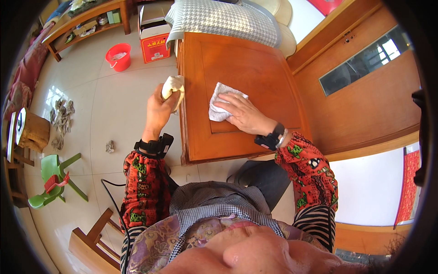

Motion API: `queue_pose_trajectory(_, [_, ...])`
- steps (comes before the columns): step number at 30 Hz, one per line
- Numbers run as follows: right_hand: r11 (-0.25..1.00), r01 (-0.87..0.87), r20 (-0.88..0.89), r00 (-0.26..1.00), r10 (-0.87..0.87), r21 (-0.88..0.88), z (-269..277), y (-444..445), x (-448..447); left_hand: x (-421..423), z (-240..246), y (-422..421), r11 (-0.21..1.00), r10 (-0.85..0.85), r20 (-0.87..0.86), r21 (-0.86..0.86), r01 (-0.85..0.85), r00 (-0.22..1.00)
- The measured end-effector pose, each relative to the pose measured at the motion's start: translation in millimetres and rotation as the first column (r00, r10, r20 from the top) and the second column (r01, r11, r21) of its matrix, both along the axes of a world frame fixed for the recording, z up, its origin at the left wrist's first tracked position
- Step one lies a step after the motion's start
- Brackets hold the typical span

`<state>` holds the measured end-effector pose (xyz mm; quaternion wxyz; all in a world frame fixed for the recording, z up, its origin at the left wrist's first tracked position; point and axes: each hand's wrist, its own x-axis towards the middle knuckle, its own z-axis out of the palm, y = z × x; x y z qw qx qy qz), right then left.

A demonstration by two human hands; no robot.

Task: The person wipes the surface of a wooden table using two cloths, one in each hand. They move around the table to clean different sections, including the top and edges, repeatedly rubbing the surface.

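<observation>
A reddish-brown wooden cabinet (pixel 253 72) with a framed flat top stands before me. My right hand (pixel 244 114) lies on a folded white cloth (pixel 216 111), pressing it flat on the cabinet top with the fingers spread over it. To the left, my left hand (pixel 159 109) grips a bunched pale yellow cloth (pixel 173 85) beside the cabinet's left edge. Both wrists wear black straps, and patterned red sleeves cover the forearms.
A red bucket (pixel 118 57) and a red cardboard box (pixel 155 44) stand on the tiled floor. A green chair (pixel 51 167) holding a red brush (pixel 54 183) is at left, near crumpled scraps (pixel 62 114). Right of the cabinet is a wooden door (pixel 369 99).
</observation>
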<state>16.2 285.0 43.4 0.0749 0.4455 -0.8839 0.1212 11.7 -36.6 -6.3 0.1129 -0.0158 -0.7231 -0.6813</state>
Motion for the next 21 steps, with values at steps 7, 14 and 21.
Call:
queue_pose_trajectory(7, [0.858,0.512,0.031,0.857,-0.514,0.05,5.7,129.9,-99.9,9.1,15.1,1.6,0.998,0.042,-0.035,-0.046,-0.043,0.999])
queue_pose_trajectory(14, [0.781,0.612,0.094,0.776,-0.623,0.124,-0.4,132.6,-195.9,10.2,21.3,0.2,0.997,0.024,-0.059,-0.066,-0.028,0.998])
queue_pose_trajectory(21, [0.973,0.186,0.121,0.972,-0.202,0.136,7.3,-55.8,-258.0,12.1,19.1,4.0,0.991,0.043,-0.108,-0.125,-0.057,0.993])
